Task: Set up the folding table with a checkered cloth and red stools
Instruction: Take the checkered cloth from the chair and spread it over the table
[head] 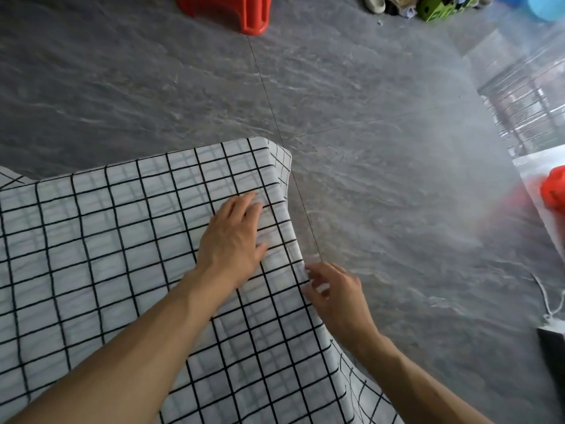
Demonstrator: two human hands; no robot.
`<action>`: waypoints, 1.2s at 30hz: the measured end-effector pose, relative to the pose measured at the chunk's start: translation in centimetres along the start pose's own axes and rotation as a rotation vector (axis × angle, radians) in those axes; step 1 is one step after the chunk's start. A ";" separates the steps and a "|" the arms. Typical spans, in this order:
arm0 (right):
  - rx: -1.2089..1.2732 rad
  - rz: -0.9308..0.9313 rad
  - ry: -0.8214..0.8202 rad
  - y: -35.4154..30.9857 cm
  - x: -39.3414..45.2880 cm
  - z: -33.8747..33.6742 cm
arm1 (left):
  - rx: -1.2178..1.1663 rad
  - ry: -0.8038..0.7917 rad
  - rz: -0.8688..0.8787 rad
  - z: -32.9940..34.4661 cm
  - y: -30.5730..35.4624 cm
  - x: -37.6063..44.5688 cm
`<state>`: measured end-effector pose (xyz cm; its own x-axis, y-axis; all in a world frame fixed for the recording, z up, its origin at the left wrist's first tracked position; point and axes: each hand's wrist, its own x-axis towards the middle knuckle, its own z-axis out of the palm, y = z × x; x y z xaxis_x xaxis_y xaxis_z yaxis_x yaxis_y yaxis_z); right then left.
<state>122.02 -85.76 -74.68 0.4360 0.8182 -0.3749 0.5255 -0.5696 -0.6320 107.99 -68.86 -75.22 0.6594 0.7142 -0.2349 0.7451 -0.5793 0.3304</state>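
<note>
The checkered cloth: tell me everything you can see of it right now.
The checkered cloth is white with a thin black grid and looks like thin fabric. It lies spread over a flat top, its far corner and right edge draping down. The left hand rests flat on it near that edge; the right hand pinches the hanging right edge.

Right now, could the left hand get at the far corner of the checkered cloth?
Probably yes. The left hand lies flat on the checkered cloth, and the far corner sits just ahead of its fingers with only bare cloth between. The right hand pinches the side edge, out of the way.
</note>
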 end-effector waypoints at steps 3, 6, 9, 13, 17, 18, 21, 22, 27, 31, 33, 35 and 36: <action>0.006 0.044 -0.018 1.3 -3.1 0.2 | 0.058 0.064 0.014 0.1 0.8 -2.1; 0.026 0.051 -0.001 2.2 -5.0 0.4 | 0.036 0.081 0.062 0.6 2.9 -6.5; 0.036 0.036 0.021 2.7 -6.5 0.5 | 0.016 0.013 0.084 2.2 5.5 -12.0; -0.012 0.000 0.018 4.4 -9.5 0.3 | -0.012 -0.081 0.017 4.9 7.9 -17.5; -0.020 0.007 -0.002 6.8 -13.8 0.1 | -0.036 -0.130 -0.050 6.4 8.8 -19.9; -0.023 0.018 -0.013 7.5 -14.8 0.1 | -0.048 -0.133 -0.066 6.6 8.9 -20.0; -0.030 0.055 -0.046 9.2 -17.8 0.2 | -0.036 -0.123 -0.094 6.8 9.2 -20.2; -0.031 0.060 -0.051 9.6 -18.7 0.2 | -0.002 -0.103 -0.105 6.8 9.3 -20.4; -0.130 0.042 -0.190 11.9 -21.9 0.7 | -0.038 0.054 -0.045 7.3 10.8 -23.9; -0.295 0.010 -0.231 14.4 -23.5 2.1 | -0.019 -0.036 0.002 9.7 12.5 -27.4; -0.346 0.010 -0.215 15.8 -23.9 2.5 | 0.011 -0.033 -0.009 10.4 12.6 -27.8; -0.369 0.020 -0.195 17.4 -24.2 2.6 | 0.030 -0.014 -0.029 10.7 12.7 -27.7; -0.379 0.035 -0.182 18.3 -24.4 2.6 | 0.047 -0.009 -0.033 10.8 12.7 -27.7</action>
<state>119.10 -115.95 -78.83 0.3402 0.7791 -0.5266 0.7590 -0.5581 -0.3354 100.29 -100.22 -74.37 0.6350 0.7297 -0.2537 0.7704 -0.5735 0.2787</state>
